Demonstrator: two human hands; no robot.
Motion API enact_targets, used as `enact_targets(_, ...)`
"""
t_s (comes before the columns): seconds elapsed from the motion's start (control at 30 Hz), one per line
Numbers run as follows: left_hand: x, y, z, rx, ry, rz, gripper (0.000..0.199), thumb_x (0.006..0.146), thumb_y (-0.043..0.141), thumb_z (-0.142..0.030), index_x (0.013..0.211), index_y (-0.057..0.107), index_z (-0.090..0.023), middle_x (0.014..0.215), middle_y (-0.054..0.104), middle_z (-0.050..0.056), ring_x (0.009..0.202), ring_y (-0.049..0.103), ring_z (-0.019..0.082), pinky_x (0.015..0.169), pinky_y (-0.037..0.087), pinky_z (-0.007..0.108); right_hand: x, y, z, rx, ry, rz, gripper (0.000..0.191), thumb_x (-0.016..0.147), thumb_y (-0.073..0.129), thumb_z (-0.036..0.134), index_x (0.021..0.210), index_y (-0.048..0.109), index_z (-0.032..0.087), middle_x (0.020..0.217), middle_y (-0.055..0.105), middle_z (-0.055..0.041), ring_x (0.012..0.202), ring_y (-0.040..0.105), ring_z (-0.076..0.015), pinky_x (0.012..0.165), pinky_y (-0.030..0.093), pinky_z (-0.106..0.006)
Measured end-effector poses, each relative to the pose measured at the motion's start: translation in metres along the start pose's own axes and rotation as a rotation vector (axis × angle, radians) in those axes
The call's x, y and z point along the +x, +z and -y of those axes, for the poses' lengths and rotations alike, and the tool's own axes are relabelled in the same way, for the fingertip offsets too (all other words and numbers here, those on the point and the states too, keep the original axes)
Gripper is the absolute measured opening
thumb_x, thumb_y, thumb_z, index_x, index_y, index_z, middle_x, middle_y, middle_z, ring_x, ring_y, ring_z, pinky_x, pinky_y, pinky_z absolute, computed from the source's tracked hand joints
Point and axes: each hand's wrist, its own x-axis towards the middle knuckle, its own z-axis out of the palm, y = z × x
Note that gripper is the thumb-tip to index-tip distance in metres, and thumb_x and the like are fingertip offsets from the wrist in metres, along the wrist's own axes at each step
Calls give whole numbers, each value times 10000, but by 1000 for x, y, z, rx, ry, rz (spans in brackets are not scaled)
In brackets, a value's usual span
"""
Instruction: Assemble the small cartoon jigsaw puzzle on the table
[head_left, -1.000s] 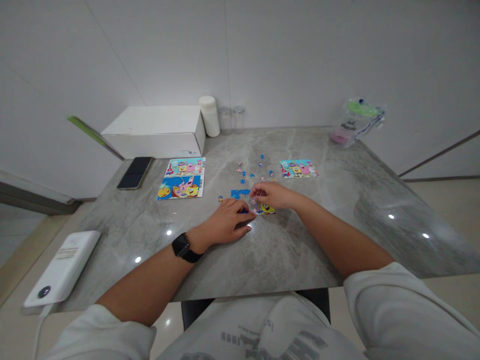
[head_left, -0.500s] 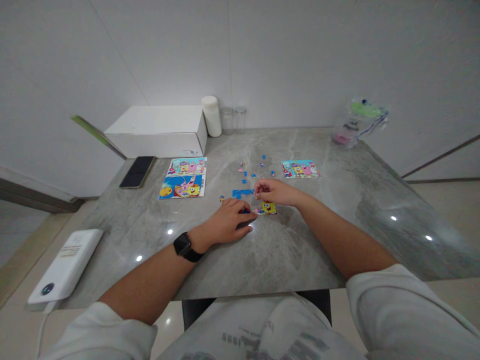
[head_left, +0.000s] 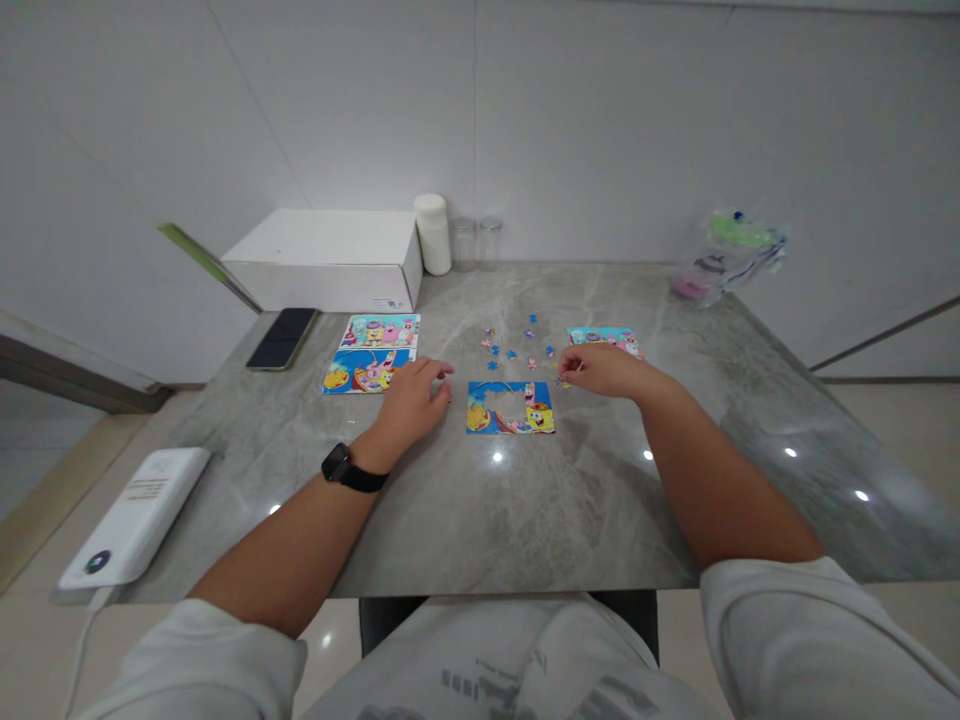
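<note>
A small jigsaw puzzle (head_left: 478,417) lies in front of me, its border joined around a gap in the middle where the grey table shows. My right hand (head_left: 600,370) is to the right of it, thumb and fingers pinched on a small puzzle piece (head_left: 562,382) at table level, mostly covered by the fingertips. To the puzzle's left, my left hand (head_left: 415,402) rests low over the table with its fingers apart, covering a corner of the picture sheet (head_left: 360,370). Several loose puzzle pieces (head_left: 511,354) are scattered beyond the puzzle.
A picture card (head_left: 600,334) lies partly behind my right hand. Along the back stand a white box (head_left: 322,285), a white bottle (head_left: 433,238) and two clear jars (head_left: 490,245). A phone (head_left: 283,338), a white power bank (head_left: 139,515) and a plastic bag (head_left: 724,260) sit near the edges.
Both hands have moved away from the puzzle, the left one leftward and the right one rightward. The puzzle's border, partly covered before, now shows whole.
</note>
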Motion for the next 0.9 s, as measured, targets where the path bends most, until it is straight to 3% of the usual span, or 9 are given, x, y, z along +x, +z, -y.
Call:
enact_targets(0.2,-2,2,8,142,-109,122,264,874,570,-145,1115,677,-161,1098,691,125,1053,648,294,941,506,437,0,0,-13,-182,95,189,210,853,668,185,995,817,228,989,812,-56,896,723,-208,754,474,-271)
enact_targets(0.37,-6,3,3,205,-135,171,213,907,620,-252,1093,685,-171,1109,670,132,1061,644,309,944,498,448,0,1,-16,-322,211,302,223,839,700,202,1020,828,222,1036,814,-90,976,735,-253,754,482,-287)
enact_targets(0.53,-7,2,-1,227,-104,207,203,924,628,-297,1085,691,-190,1091,652,118,1021,644,285,917,499,419,0,3,-17,-387,232,338,280,844,672,173,1080,823,178,1119,805,-146,998,742,-283,791,506,-324)
enact_targets(0.63,-6,2,-1,206,-102,202,182,905,641,-278,1056,697,-192,1077,654,117,1016,643,284,905,499,410,1,5,-20,-389,245,289,271,869,650,194,1078,821,177,1119,800,-163,1032,738,-294,818,509,-333)
enact_targets(0.73,-4,1,-2,133,-101,187,158,882,643,-239,1026,695,-198,1026,683,102,970,653,270,876,500,394,4,6,-18,-352,240,158,257,924,615,239,1088,804,182,1119,797,-159,1037,732,-288,819,497,-331)
enact_targets(0.9,-1,0,-9,-213,-152,172,118,902,624,-274,969,705,-220,903,730,36,806,647,202,759,494,332,4,14,16,-40,1,-100,208,965,592,235,1089,754,192,1011,799,-80,910,714,-199,789,477,-280)
